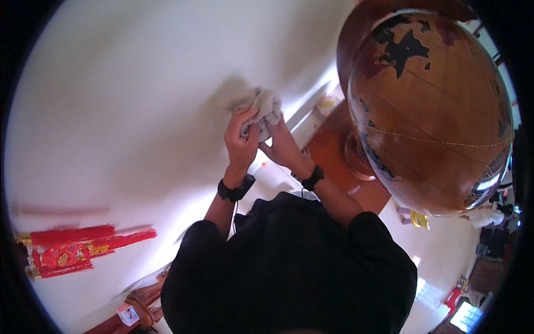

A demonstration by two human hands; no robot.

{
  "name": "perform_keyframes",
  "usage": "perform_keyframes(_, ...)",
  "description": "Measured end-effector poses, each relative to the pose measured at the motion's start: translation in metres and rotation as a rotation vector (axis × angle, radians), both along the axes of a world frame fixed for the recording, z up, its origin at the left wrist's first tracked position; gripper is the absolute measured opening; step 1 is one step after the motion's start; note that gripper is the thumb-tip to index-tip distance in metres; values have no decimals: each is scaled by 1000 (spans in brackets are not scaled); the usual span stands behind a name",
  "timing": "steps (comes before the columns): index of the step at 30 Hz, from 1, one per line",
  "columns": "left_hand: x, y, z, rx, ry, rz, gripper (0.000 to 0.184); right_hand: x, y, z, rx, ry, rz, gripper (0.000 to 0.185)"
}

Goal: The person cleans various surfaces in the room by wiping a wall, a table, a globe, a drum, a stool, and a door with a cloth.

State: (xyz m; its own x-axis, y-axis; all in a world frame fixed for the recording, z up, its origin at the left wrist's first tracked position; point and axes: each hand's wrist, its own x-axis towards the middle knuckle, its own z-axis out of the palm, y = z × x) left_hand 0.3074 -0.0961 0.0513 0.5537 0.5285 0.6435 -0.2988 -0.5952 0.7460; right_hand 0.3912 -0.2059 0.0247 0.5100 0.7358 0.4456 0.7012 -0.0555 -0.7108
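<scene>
- Centre, just above the middle: a bunched, pale grey cloth [268, 106] sits at the fingertips of two bare hands, at twelve o'clock from the wrists.
- The left hand [241, 140] curls round the cloth's lower left side, fingers bent, thumb pressed in.
- The right hand [283, 147] grips the cloth's lower right side; some fingertips are hidden in the folds.
- For good handling, an even grip from both sides would probably suit, with loose folds tucked into the palms.
- Black bands circle both wrists, at seven and four o'clock from the cloth.
- Behind the cloth, a white wall [119, 111] carries a soft shadow; whether cloth and wall touch, I cannot tell.
- Towards three o'clock, a large brown globe [431, 111] stands by a reddish wooden surface [328, 146]; elbow care on that side seems wise.
- At eight o'clock, a red and gold decoration [64, 253].
- At seven o'clock, carved wooden furniture [146, 298].
</scene>
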Motion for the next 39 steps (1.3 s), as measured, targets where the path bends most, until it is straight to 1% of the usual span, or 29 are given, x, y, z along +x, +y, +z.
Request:
perform_keyframes(1, 14, -16, 18, 20, -42, -52, 29, 6, -22, 16, 31, -78, -94, 77)
perform_keyframes(2, 24, -33, 33, 55, -108, -137, 29, 12, -43, 36, 5, -74, -138, 76)
perform_keyframes(3, 35, -52, 48, 87, -173, -222, 28, 17, -67, 48, 20, -169, -198, 74)
perform_keyframes(4, 44, -69, 60, 116, -239, -307, 28, 22, -88, 49, 82, -254, -240, 72)
perform_keyframes(6, 56, -100, 77, 194, -333, -521, 28, 23, -132, 54, 127, -368, -360, 77)
perform_keyframes(8, 74, -136, 90, 162, -467, -825, 39, 20, -171, 65, 151, -454, -531, 83)
perform_keyframes(9, 83, -157, 92, 91, -541, -959, 44, 15, -189, 70, 162, -483, -629, 86)
perform_keyframes(11, 95, -185, 94, 64, -628, -1083, 53, 6, -215, 81, 172, -515, -821, 92)
perform_keyframes(13, 106, -198, 88, 161, -655, -1066, 58, -1, -229, 83, 176, -516, -993, 98)
perform_keyframes(16, 139, -208, 59, 220, -500, -943, 65, -1, -228, 70, 158, -488, -1188, 107)
perform_keyframes(17, 146, -200, 52, 311, -355, -937, 68, 3, -226, 62, 132, -483, -1240, 110)
perform_keyframes(18, 156, -198, 44, 306, -371, -950, 67, 7, -222, 53, 67, -500, -1290, 114)
perform_keyframes(20, 178, -190, 4, 291, -406, -972, 65, 16, -212, 20, -124, -574, -1380, 117)
perform_keyframes(21, 182, -181, -7, 278, -384, -1000, 59, 22, -206, 2, -115, -617, -1363, 112)
perform_keyframes(24, 203, -149, -42, 337, -333, -966, 67, 43, -190, -60, -91, -747, -1294, 96)
perform_keyframes(25, 213, -135, -61, 281, -346, -953, 66, 53, -177, -76, -83, -788, -1265, 91)
perform_keyframes(27, 229, -113, -88, 173, -360, -920, 64, 63, -154, -84, -150, -812, -1184, 67)
perform_keyframes(30, 245, -94, -100, -86, -183, -824, 61, 89, -120, -71, -265, -725, -1056, 35)
perform_keyframes(31, 255, -87, -99, -54, -177, -810, 58, 100, -113, -62, -309, -722, -1037, 40)
perform_keyframes(32, 273, -80, -113, -50, -211, -811, 58, 108, -110, -61, -313, -713, -1040, 43)
perform_keyframes(34, 287, -81, -99, -35, -292, -815, 58, 123, -103, -59, -319, -694, -1046, 52)
perform_keyframes(35, 295, -82, -98, -36, -328, -827, 58, 132, -106, -58, -251, -699, -1047, 55)
perform_keyframes(37, 298, -90, -83, 32, -352, -896, 59, 129, -114, -55, -210, -738, -1121, 55)
perform_keyframes(39, 292, -103, -78, 40, -369, -971, 59, 118, -121, -52, -193, -766, -1226, 55)
